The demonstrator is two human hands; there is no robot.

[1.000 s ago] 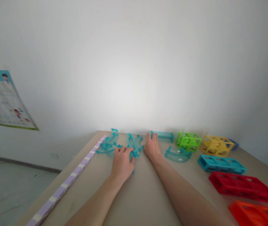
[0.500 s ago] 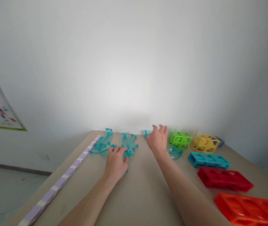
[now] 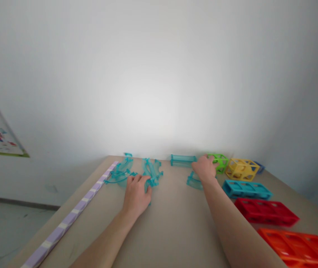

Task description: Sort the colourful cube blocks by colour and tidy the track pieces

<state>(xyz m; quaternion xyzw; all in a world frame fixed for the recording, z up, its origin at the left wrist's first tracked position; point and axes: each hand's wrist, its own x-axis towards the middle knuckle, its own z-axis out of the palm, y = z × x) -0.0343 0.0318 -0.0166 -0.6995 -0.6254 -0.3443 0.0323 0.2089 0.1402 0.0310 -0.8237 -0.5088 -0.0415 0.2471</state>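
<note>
My left hand [image 3: 137,193] rests low over the table, its fingers curled round a translucent teal track piece [image 3: 148,184] that the palm partly hides. Beyond it lies a loose group of similar teal pieces [image 3: 123,168], some curved, with another teal piece [image 3: 152,169] just past the fingertips. My right hand [image 3: 206,171] hovers with fingers apart in front of the green openwork block [image 3: 220,163], covering its left part. Whether the fingertips touch that block I cannot tell. Below this hand a curved teal piece [image 3: 194,181] is partly hidden by the wrist.
A straight teal piece [image 3: 183,160] lies against the wall. Along the right side are a yellow block [image 3: 242,169], a blue block [image 3: 259,167], and teal [image 3: 247,190], red [image 3: 266,212] and orange [image 3: 301,245] block rows. A purple-and-white strip [image 3: 75,212] runs along the left edge.
My right hand has moved right and lower, from near the straight teal piece to the green block, uncovering that straight piece. My left hand has stayed in place.
</note>
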